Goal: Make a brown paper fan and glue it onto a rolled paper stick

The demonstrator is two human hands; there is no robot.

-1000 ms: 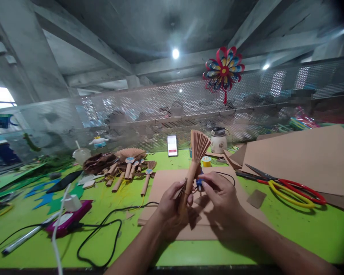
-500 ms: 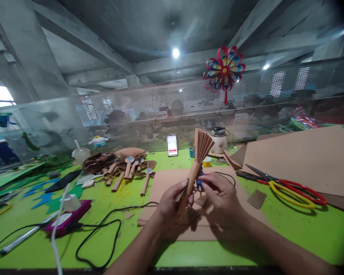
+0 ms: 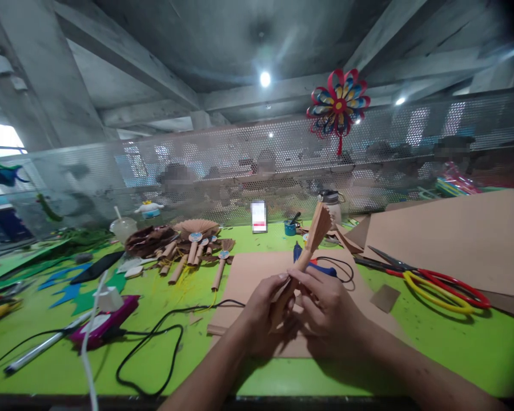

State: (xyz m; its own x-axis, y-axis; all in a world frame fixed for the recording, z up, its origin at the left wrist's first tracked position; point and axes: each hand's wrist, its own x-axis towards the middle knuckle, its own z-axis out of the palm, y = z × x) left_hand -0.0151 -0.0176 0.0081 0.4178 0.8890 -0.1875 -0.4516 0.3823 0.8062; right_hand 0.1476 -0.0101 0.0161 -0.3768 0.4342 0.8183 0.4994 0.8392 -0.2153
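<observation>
In my left hand is a small brown paper fan with a rolled paper handle, its pleated head tilted up to the right. The fingers of my right hand pinch the same handle near its middle; the handle's lower end is partly hidden. Behind the fan lies a blue glue gun with a black cord, on brown paper sheets. Several finished-looking paper fans with blue round labels lie to the left.
Scissors with red and yellow handles lie right, beside large brown sheets. A purple power strip and cables spread over the green table at left. A phone, blue pot and bottle stand at the back.
My right hand has let go of the glue gun, which now lies on the paper, and has taken hold of the fan handle. The fan leans further right.
</observation>
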